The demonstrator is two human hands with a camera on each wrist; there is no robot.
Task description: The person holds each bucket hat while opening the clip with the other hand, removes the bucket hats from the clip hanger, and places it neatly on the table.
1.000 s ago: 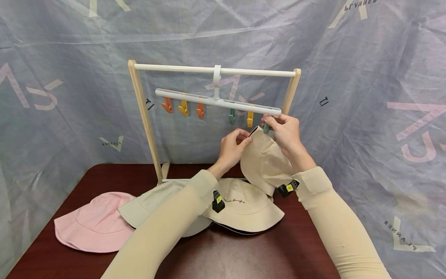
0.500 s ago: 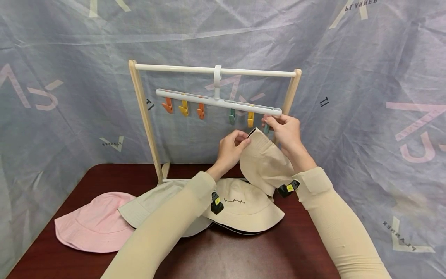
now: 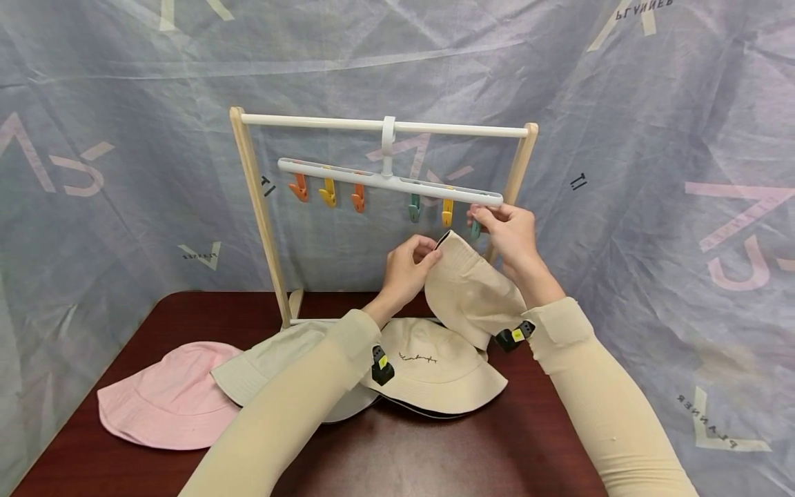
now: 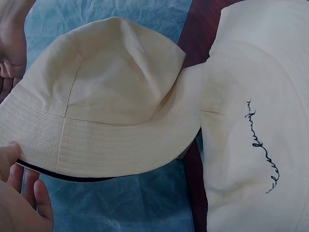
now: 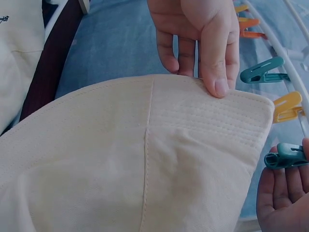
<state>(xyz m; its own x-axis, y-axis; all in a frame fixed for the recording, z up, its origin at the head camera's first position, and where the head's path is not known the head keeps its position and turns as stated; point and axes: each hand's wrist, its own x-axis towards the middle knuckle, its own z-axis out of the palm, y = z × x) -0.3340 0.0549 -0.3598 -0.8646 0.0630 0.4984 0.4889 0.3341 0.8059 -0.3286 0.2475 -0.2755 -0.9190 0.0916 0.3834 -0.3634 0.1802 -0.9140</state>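
Observation:
My left hand (image 3: 405, 273) pinches the brim of a cream bucket hat (image 3: 466, 290), thumb on the outside and fingers behind, as the left wrist view also shows. The hat hangs tilted, its dark lining showing along the brim edge. My right hand (image 3: 512, 235) pinches a green clothespin (image 5: 285, 155) at the right end of the white clip hanger (image 3: 397, 183). The brim's upper corner lies just below and left of that clothespin, apart from it. Other clips hang along the bar, among them a yellow clip (image 3: 447, 212) and a second green clip (image 3: 414, 207).
A wooden rack (image 3: 257, 207) with a white top rod (image 3: 310, 121) carries the hanger, which slopes down to the right. On the dark red table (image 3: 397, 455) lie a pink bucket hat (image 3: 180, 393), a pale grey-green hat (image 3: 267, 366) and a cream hat with script (image 3: 441, 373).
My left hand has moved slightly left and down with the hat's brim, away from the green clothespin. The right hand stays at the clothespin.

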